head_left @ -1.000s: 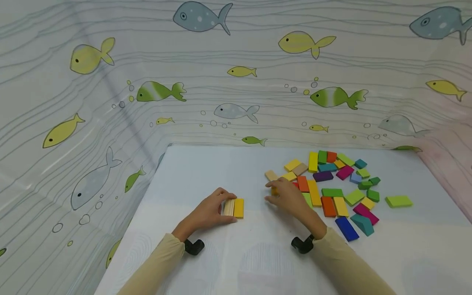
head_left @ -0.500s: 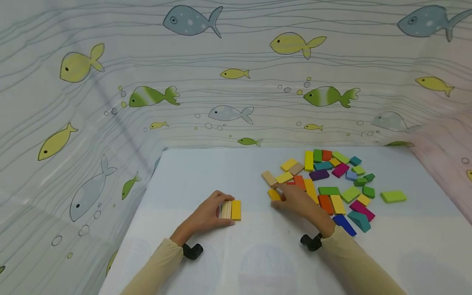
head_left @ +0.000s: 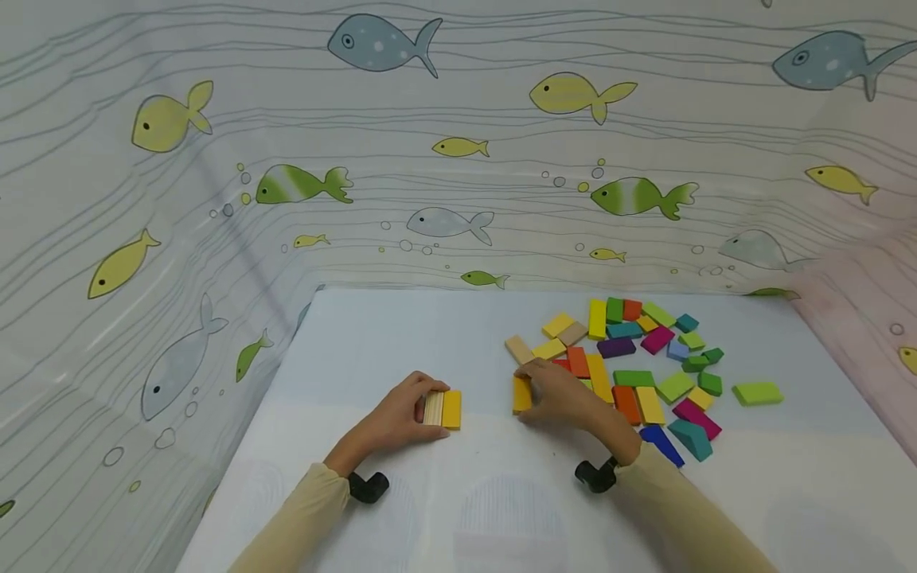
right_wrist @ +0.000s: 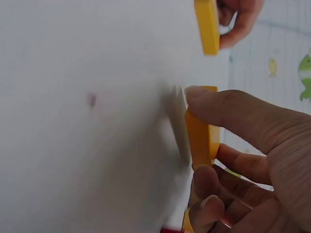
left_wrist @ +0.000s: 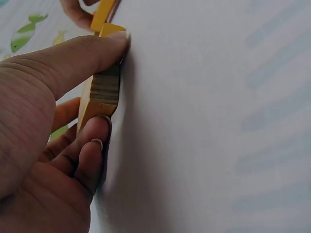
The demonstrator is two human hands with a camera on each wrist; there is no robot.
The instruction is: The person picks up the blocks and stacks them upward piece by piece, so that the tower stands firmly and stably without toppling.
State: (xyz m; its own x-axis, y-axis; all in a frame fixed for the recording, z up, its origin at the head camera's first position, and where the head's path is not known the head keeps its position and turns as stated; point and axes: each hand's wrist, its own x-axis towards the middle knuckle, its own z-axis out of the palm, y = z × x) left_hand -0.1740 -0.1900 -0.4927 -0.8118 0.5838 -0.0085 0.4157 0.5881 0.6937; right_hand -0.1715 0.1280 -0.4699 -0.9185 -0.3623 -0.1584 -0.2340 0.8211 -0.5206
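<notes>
On the left, my left hand [head_left: 401,412] grips a short row of wooden blocks [head_left: 433,409], thumb at the near end and fingers at the far end. A yellow block [head_left: 451,410] lies against the row's right side. The left wrist view shows ridged wood grain [left_wrist: 104,87] between thumb and fingers. Over the left edge of a loose pile, my right hand [head_left: 566,398] pinches an orange-yellow block [head_left: 522,395]. In the right wrist view its thumb presses one end of that block [right_wrist: 198,138], with fingers curled at the other.
Several coloured blocks lie scattered to the right, among them a purple block [head_left: 616,348], a blue block [head_left: 661,446] and a light green block [head_left: 758,393] lying apart. A natural wood block [head_left: 519,349] lies just beyond my right hand. A fish-patterned sheet [head_left: 401,175] rises behind the white tabletop [head_left: 401,334].
My right hand has closed on the orange-yellow block at the pile's edge, turned it upright in view and drawn it slightly nearer. The left hand keeps its hold on the row.
</notes>
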